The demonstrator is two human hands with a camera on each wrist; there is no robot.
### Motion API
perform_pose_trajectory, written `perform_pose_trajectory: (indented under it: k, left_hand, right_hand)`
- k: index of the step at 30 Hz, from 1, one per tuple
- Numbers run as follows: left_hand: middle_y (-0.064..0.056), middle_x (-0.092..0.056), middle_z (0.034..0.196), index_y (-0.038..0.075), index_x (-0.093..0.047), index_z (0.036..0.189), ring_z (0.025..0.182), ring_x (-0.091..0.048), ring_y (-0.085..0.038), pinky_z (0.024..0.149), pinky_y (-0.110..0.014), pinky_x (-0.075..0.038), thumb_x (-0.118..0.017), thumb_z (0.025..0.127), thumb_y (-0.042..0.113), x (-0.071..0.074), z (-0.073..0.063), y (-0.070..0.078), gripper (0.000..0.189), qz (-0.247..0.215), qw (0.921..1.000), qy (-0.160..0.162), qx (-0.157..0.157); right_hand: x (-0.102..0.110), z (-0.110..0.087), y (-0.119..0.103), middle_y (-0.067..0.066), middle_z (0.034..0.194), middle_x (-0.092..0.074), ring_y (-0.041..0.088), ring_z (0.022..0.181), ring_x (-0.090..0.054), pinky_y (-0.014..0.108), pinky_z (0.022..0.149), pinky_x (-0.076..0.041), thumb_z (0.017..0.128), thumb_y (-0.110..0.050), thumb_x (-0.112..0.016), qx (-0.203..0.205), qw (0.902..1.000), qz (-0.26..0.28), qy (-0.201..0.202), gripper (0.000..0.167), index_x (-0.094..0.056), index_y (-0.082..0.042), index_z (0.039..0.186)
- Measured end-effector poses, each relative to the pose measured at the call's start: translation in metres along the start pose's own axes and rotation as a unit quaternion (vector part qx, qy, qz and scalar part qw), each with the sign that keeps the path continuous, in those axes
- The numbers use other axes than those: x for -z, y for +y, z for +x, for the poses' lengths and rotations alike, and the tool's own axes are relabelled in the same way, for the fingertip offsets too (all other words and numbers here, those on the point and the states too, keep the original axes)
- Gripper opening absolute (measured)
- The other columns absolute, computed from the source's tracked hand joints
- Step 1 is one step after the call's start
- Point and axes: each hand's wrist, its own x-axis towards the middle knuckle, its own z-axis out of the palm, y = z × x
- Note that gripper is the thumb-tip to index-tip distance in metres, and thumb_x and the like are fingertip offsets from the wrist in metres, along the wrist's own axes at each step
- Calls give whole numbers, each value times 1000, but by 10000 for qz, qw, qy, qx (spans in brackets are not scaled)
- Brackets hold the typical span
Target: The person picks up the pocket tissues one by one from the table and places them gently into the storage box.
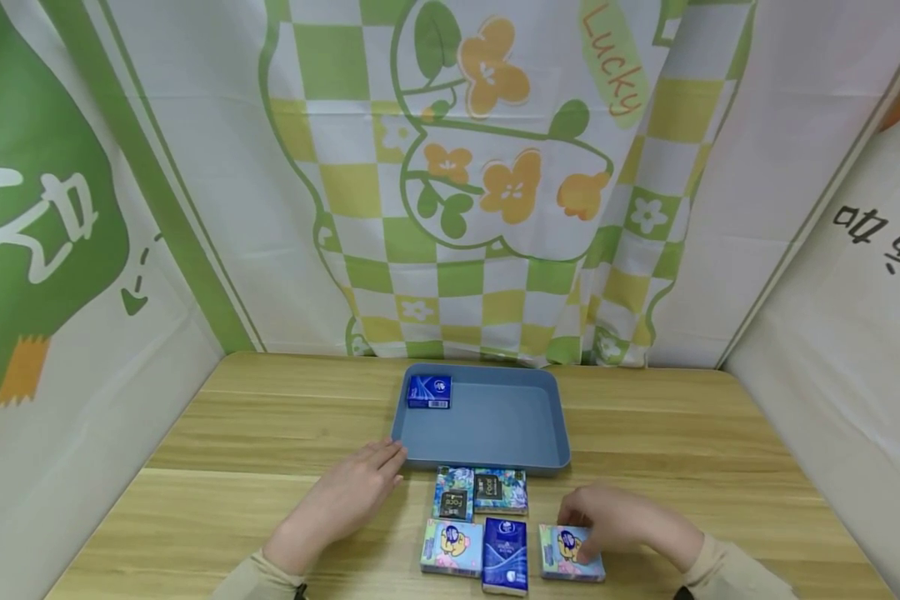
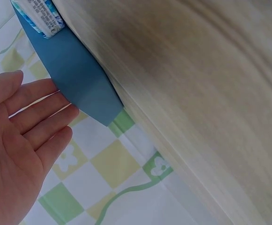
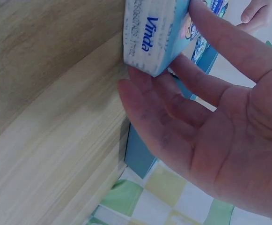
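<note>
My right hand [image 1: 618,525] pinches a light-blue tissue pack with a yellow cartoon print [image 1: 558,568] at the right of a small group of packs. In the right wrist view, the thumb lies on its printed face and the fingers curl about its end, marked Vinda [image 3: 149,35]. Straight fingers of my left hand [image 1: 348,492] meet the near left corner of the blue tray [image 1: 487,462]. The left wrist view shows that palm [image 2: 21,136] holding nothing. Inside the tray, at its far left corner, lies a dark-blue tissue pack [image 1: 429,392].
Two floral Face packs [image 1: 453,493] sit side by side just in front of the tray. Nearer me are another light-blue cartoon pack [image 1: 450,547] and an upright-lying dark-blue pack [image 1: 506,556]. Behind the wooden table [image 1: 292,417] hangs a checkered curtain [image 1: 465,283].
</note>
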Motion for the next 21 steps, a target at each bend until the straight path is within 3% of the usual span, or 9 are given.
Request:
perform_pose_trajectory:
  k: [11, 21]
  left_hand:
    - [-18, -59, 128, -1, -59, 125, 120, -56, -32, 105, -44, -45, -56, 95, 23, -2, 0, -2, 39, 54, 10000, 56, -27]
    - [-18, -60, 128, -1, -59, 125, 120, -56, -31, 105, -44, -45, -56, 95, 23, -1, 0, -1, 39, 46, 10000, 80, -29]
  right_hand:
    - [-3, 0, -2, -8, 84, -53, 4, 76, -45, 23, 67, -45, 72, -10, -78, -163, 9995, -147, -225, 30, -60, -12, 96]
    - [-2, -1, 0, -7, 83, -53, 4, 76, -46, 22, 68, -46, 70, -11, -78, -149, 9995, 22, -268, 30, -60, -12, 94]
